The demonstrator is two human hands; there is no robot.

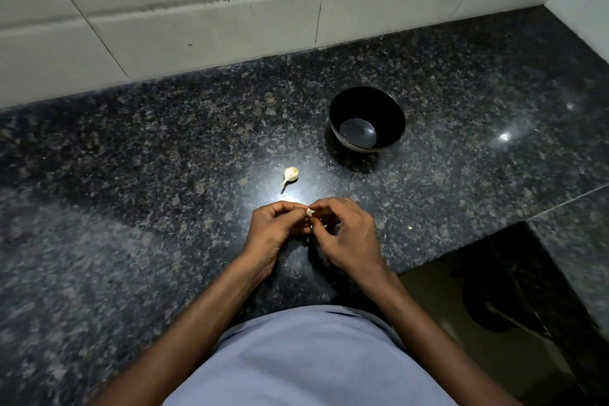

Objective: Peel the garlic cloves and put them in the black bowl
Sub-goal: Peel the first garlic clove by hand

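Note:
A small pale garlic clove (pixel 309 212) is pinched between the fingertips of my left hand (pixel 278 224) and my right hand (pixel 342 232), just above the dark granite counter; most of the clove is hidden by the fingers. Another piece of garlic (pixel 290 175) with a thin stalk lies on the counter a little beyond my hands. The black bowl (pixel 346 99) stands farther back and to the right, and nothing is visible inside it.
The speckled granite counter (pixel 164 191) runs to a white tiled wall (pixel 197 10) at the back. The counter's edge drops off at the lower right, with a dark floor (pixel 494 306) below. A tiny pale scrap (pixel 410 227) lies right of my hands.

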